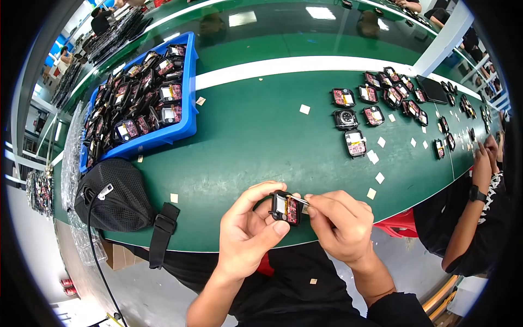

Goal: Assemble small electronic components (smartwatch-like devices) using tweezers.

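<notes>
My left hand point(246, 231) grips an open smartwatch body point(285, 209) between thumb and fingers, just above the table's near edge. Its inside faces up, with a white rectangular part and a dark red circuit board in a black case. My right hand point(346, 223) is closed in a pinch on thin metal tweezers point(297, 199), whose tip reaches the upper edge of the watch body. A small pale piece shows beside the pinching fingers; whether they hold it is unclear.
A blue bin point(190, 92) full of similar watch bodies stands at the far left. A black mesh pouch point(117, 196) with a strap point(163, 234) lies nearer. More watch bodies point(356, 143) and pale paper squares point(304, 109) dot the green table point(234, 158). A co-worker's arm point(468, 218) is at right.
</notes>
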Available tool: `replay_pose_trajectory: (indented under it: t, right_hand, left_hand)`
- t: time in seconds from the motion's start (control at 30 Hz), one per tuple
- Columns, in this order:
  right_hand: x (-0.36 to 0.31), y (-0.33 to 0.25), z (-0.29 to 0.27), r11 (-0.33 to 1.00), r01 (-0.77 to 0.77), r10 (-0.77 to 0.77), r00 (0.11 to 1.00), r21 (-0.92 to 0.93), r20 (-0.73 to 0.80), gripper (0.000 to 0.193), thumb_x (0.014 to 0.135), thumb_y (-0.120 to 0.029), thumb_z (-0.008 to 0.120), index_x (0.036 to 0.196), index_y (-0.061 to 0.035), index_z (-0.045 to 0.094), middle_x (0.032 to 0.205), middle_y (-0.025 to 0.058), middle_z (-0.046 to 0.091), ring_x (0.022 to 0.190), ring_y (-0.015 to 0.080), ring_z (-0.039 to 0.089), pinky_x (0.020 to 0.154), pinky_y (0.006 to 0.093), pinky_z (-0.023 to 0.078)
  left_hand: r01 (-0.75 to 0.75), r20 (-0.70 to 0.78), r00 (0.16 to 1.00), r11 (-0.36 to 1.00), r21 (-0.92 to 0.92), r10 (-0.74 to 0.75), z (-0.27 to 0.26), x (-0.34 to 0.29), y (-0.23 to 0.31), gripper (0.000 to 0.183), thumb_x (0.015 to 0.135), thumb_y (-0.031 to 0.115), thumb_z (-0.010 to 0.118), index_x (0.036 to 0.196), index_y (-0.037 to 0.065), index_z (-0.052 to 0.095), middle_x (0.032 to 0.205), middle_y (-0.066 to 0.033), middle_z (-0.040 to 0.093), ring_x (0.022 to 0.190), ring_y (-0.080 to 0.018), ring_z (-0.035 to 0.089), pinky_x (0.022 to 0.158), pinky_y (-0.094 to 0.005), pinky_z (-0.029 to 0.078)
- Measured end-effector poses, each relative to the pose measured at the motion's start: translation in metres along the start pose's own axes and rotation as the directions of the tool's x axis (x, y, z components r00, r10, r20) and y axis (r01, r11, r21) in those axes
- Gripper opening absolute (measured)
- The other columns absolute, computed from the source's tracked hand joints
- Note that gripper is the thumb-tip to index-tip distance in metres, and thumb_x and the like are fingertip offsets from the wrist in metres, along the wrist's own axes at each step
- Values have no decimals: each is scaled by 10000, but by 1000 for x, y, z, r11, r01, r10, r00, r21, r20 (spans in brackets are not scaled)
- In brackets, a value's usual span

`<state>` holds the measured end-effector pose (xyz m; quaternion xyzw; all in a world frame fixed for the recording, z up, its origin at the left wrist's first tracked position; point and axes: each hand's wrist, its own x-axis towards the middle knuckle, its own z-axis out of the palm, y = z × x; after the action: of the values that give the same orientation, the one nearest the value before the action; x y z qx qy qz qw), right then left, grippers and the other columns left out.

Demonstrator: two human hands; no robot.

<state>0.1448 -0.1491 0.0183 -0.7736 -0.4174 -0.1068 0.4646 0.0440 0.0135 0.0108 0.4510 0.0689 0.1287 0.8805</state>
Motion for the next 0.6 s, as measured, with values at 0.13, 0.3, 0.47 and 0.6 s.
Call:
replay_pose_trajectory:
  t: [0.13,0.3,0.47,0.6]
  right_hand:
    - [0,0,0,1000,9,-9,1000,-17,10,167,811,72,776,969,22,752,843,113,739,588,195,680,518,289,512]
    - [-1,2,2,1000,21,-21,1000,-20,11,220,785,65,787,997,14,756,843,94,728,595,203,682,508,305,516]
    - [-2,3,6,994,70,-70,998,-81,5,279,747,59,794,1019,5,760,836,65,709,575,205,665,494,319,514]
    - [-1,3,4,995,66,-65,998,-76,11,289,744,60,789,1026,9,753,825,65,690,615,223,666,526,340,526]
  left_hand:
    - [5,-7,1000,1000,9,-5,-1,-1,0,529,936,-79,726,1426,-86,528,1439,-145,513,1296,-254,620,1046,-344,539]
    - [13,-4,1000,1000,16,-13,-2,-1,0,520,939,-72,738,1419,-89,539,1431,-146,529,1305,-260,618,1060,-360,541]
    - [-8,-41,999,999,36,9,-4,-2,-2,542,937,-72,747,1435,-98,537,1429,-158,547,1320,-282,621,1092,-382,532]
    - [-7,-25,1000,999,41,8,-3,0,-2,547,921,-90,751,1429,-100,548,1419,-170,571,1311,-289,627,1094,-387,534]
